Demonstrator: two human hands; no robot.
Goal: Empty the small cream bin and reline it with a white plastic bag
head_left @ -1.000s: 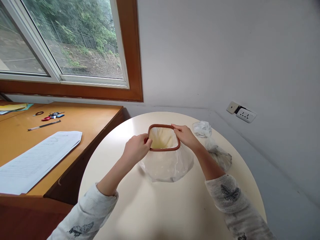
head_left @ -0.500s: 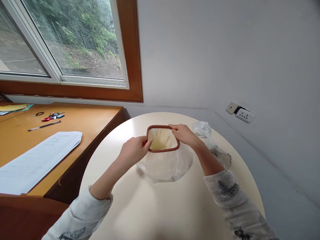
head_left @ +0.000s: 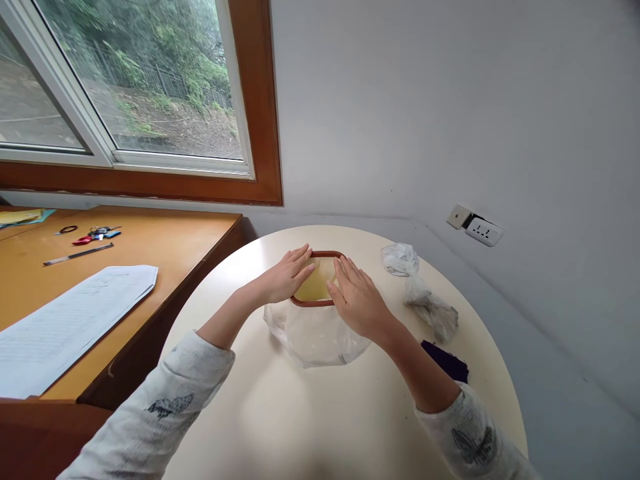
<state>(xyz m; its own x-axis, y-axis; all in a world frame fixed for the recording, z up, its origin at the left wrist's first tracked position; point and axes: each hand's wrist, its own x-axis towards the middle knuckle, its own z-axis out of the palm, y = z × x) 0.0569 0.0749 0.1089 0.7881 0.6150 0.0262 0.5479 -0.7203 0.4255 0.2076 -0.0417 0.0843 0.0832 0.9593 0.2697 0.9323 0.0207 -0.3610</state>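
A small bin (head_left: 311, 285) with a yellowish inside stands on the round cream table (head_left: 300, 427). Around its mouth sits a brown rounded-square rim ring (head_left: 313, 303), and a clear plastic bag (head_left: 315, 340) drapes outside below it. My left hand (head_left: 287, 275) lies on the ring's left side, fingers stretched out flat. On the right side rests my right hand (head_left: 357, 297), its fingers extended over the rim and the thumb toward the opening. Neither hand is wrapped round anything. The hands hide both sides of the ring.
Crumpled plastic bags (head_left: 417, 287) lie at the table's right, with a dark purple cloth (head_left: 445, 361) nearer me. At left, a wooden desk (head_left: 200, 233) carries papers (head_left: 85, 320), a pen (head_left: 79, 254) and keys (head_left: 100, 233). A wall socket (head_left: 484, 231) is at right.
Both hands have gone from gripping the ring's sides to lying flat on it with fingers extended. My right hand has come nearer me, and the purple cloth now shows beside my right forearm.
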